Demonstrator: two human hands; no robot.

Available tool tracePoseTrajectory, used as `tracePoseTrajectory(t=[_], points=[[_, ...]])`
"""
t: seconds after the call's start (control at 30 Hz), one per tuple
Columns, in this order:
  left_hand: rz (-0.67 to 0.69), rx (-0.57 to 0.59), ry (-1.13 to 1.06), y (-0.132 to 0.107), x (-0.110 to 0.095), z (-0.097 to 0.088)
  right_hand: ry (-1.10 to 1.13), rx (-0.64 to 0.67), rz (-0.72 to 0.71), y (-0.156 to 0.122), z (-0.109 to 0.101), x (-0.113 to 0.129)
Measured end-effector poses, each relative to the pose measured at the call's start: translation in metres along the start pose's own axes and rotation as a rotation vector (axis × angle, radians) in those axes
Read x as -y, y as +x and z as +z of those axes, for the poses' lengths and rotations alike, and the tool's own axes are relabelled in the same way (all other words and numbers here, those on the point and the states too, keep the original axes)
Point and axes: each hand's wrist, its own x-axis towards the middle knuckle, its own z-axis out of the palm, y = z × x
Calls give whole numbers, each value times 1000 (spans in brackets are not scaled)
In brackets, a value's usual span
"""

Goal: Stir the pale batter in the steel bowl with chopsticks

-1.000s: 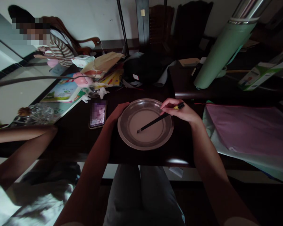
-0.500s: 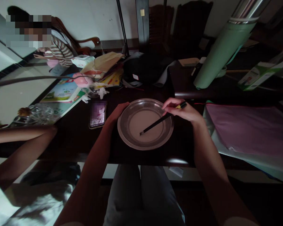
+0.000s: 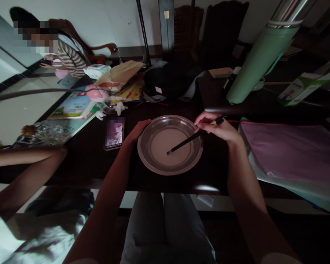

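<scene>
A round metal plate (image 3: 143,154) rests on the dark table in front of me, with a pale, even layer over its flat bottom. My left hand (image 3: 137,131) grips its left rim; the far fingers are partly hidden. Between the thumb and fingers of my right hand (image 3: 213,126), above the plate's right rim, is a slim black paintbrush (image 3: 185,141) with a yellow band. The brush slants down to the left, its tip at the pale layer near the plate's middle. Whether the tip touches it, I cannot tell.
Left of the plate lies a lit phone (image 3: 114,134), beyond it books (image 3: 71,106) and crumpled tissues. A black bag (image 3: 173,80) sits behind. A tall green flask (image 3: 260,66) and pink sheet (image 3: 291,150) are at right. Another person's arm (image 3: 30,157) rests at the left.
My right hand has shifted slightly to the right, and the brush tip has moved a little right and away from me across the plate. My left hand and the plate have barely moved.
</scene>
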Motion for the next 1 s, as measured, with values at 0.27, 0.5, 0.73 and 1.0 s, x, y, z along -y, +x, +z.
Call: tracePoseTrajectory(t=[0.27, 0.5, 0.73, 1.0], points=[[-21, 2, -64, -2, 1, 1, -19, -118, -55, 8, 12, -4], [-40, -7, -87, 0, 2, 1, -25, -52, -3, -2, -8, -2], [-8, 1, -65, 0, 4, -1, 0, -10, -56, 9, 22, 1], [-54, -6, -85, -5, -5, 1, -35, -101, 8, -2, -7, -2]])
